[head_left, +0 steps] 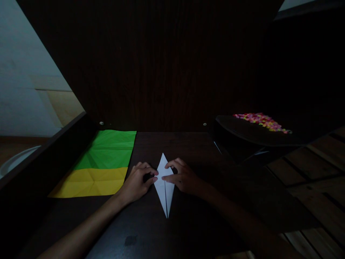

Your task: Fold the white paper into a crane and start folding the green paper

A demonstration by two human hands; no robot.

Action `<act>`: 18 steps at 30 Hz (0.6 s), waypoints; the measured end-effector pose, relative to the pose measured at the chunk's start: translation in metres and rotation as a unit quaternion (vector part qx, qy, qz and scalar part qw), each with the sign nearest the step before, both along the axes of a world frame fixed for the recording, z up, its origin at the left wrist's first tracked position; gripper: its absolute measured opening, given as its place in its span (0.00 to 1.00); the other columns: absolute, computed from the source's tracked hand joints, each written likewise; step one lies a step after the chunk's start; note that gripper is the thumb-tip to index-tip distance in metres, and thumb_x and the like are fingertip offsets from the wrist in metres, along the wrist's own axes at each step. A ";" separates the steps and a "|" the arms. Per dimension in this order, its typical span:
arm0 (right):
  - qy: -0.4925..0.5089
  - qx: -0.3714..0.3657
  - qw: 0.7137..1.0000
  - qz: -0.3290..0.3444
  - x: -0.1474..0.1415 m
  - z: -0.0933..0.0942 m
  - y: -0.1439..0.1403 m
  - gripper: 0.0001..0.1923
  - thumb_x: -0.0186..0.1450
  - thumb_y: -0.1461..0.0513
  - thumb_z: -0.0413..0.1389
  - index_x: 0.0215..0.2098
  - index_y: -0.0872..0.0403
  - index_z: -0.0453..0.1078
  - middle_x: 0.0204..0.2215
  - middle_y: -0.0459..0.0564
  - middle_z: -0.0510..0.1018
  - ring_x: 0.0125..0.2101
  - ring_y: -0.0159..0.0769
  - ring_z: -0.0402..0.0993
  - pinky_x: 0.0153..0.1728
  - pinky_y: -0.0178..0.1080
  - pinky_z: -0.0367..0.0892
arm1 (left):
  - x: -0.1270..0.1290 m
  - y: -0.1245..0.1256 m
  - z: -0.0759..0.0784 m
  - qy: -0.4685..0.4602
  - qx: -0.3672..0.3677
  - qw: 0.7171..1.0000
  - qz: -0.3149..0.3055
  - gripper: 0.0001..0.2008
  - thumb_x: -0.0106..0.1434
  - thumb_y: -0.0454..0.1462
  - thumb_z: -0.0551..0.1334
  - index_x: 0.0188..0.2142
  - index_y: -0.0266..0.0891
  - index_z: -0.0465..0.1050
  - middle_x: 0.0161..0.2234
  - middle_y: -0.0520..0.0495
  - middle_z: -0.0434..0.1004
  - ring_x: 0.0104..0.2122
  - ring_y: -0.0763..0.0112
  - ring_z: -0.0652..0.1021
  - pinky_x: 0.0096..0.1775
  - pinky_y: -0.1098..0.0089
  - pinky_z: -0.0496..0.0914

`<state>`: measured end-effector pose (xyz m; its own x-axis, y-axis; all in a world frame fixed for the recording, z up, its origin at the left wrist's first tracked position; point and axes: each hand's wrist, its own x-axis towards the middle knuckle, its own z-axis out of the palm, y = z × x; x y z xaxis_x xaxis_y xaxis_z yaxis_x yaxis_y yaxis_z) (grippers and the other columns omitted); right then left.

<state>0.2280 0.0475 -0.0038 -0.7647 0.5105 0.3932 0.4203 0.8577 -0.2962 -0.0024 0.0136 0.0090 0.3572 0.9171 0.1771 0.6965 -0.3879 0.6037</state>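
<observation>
Head view: I am pressing a crease into the white folded paper (165, 185), my left hand (136, 183) and right hand (183, 177) fingertips pinning it flat on the surface (188, 223), neither grip closed around it. Next, I judge, calls for folding along its centre line.

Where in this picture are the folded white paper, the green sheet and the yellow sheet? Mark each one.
folded white paper (164, 189): head view, on its lower half beside the centre crease.
green sheet (107, 151): head view, on the middle of its creased face.
yellow sheet (91, 182): head view, on the middle of its visible strip.
</observation>
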 end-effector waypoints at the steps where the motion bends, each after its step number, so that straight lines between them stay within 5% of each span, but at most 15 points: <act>1: -0.012 0.009 1.000 0.000 0.000 0.000 0.000 0.09 0.67 0.63 0.56 0.40 0.47 0.78 0.46 0.52 0.70 0.45 0.41 0.63 0.43 0.45 0.63 | -0.001 0.001 0.001 -0.004 -0.003 1.000 -0.006 0.07 0.61 0.33 0.63 0.38 0.44 0.78 0.37 0.49 0.77 0.40 0.61 0.74 0.43 0.60 0.65; 18: -0.054 0.045 0.993 0.092 -0.007 -0.003 -0.010 0.18 0.67 0.71 0.50 0.51 0.51 0.72 0.54 0.52 0.73 0.50 0.43 0.63 0.45 0.46 0.59 | -0.010 0.004 0.000 0.072 0.073 0.992 -0.076 0.27 0.59 0.22 0.53 0.49 0.50 0.77 0.40 0.45 0.70 0.41 0.61 0.70 0.46 0.60 0.65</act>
